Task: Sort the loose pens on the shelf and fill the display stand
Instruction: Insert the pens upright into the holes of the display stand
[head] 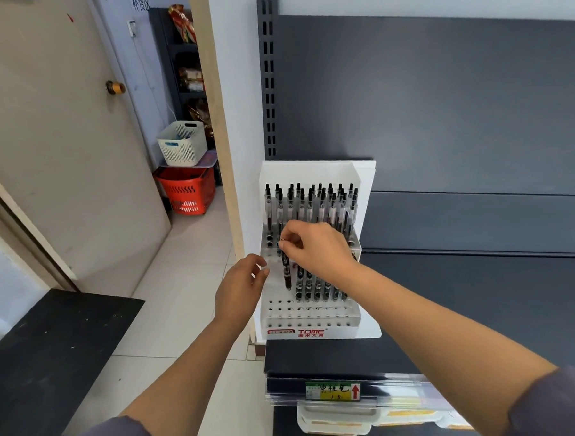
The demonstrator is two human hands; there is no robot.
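Observation:
A white tiered display stand (364, 187) marked TOME sits at the left end of a dark grey shelf (483, 291). Several black pens fill its back rows (312, 203) and part of a middle row (319, 287). My right hand (314, 246) pinches the top of a black pen (285, 268), which hangs tip down over the stand's left holes. My left hand (241, 287) hovers at the stand's left edge with loosely curled fingers and holds nothing. The front rows of holes (311, 313) stand without pens.
The shelf stretches to the right of the stand. A price label (333, 391) hangs on the shelf's front rail, with plastic boxes (336, 418) below. To the left are a doorway, a white basket (182, 143) and a red basket (186, 189) on the tiled floor.

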